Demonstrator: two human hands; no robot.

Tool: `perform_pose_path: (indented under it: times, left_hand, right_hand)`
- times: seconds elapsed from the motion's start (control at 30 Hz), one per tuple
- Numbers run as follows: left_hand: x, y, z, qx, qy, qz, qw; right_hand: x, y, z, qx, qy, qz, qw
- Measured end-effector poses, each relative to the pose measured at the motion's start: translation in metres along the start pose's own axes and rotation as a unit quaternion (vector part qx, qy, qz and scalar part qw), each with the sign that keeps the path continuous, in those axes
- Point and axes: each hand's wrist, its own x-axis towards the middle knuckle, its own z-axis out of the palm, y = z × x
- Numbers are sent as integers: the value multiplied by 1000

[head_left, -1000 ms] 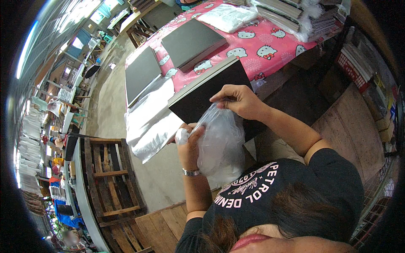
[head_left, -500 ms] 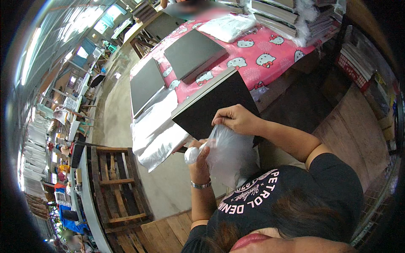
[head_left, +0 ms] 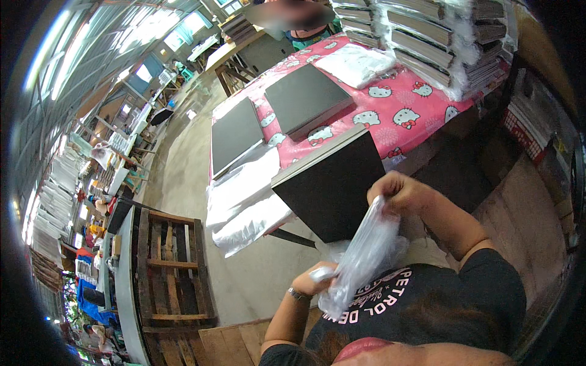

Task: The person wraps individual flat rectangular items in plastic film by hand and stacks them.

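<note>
Between my two hands a clear plastic bag (head_left: 366, 256) is stretched on a slant in front of my chest. The fingers of my left hand (head_left: 312, 279) are closed on its lower end, where a whitish bunch sticks out. My right hand (head_left: 400, 194) pinches the upper end, close to the corner of a thick black book-like slab (head_left: 332, 192). That slab leans tilted at the near edge of the pink table, its pale layered edge facing up. Beyond it lie two flat dark slabs, one thicker (head_left: 308, 97) and one at the left (head_left: 238, 135).
White plastic sheets (head_left: 250, 207) hang over the near left edge of the pink-covered table (head_left: 406, 116). A white bundle (head_left: 357, 64) and tall wrapped stacks (head_left: 421, 43) stand farther back. A wooden pallet (head_left: 174, 265) is at left. Another person (head_left: 299, 18) is at the far end.
My hands have moved farther apart, the left one lower, and the bag has gone from puffed out to drawn into a long strip. The whole view has shifted slightly.
</note>
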Motion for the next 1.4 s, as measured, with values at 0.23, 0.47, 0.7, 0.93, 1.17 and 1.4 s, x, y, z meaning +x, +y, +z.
perform_pose_path:
  times: [0.23, 0.47, 0.7, 0.93, 1.17, 1.4]
  left_hand:
    - [-35, -10, -16, -201, 112, 12, 973]
    - [-69, -52, -51, -346, 83, 99, 929]
    - [-10, 13, -15, -163, 4, -73, 984]
    - [-6, -2, -6, -85, -58, -113, 988]
    - [-34, 0, -19, -218, 150, -96, 960]
    - [-4, 13, -37, -257, 376, 19, 890]
  right_hand:
    - [-6, -9, -11, -214, -69, -1, 975]
    - [-18, 8, -16, -251, -161, 162, 941]
    - [-26, 0, -28, 22, -28, 150, 988]
    - [-17, -4, -27, 72, 17, -82, 994]
    - [-29, 14, -46, -119, -189, 275, 935]
    - [-22, -2, -55, 59, 57, -53, 995]
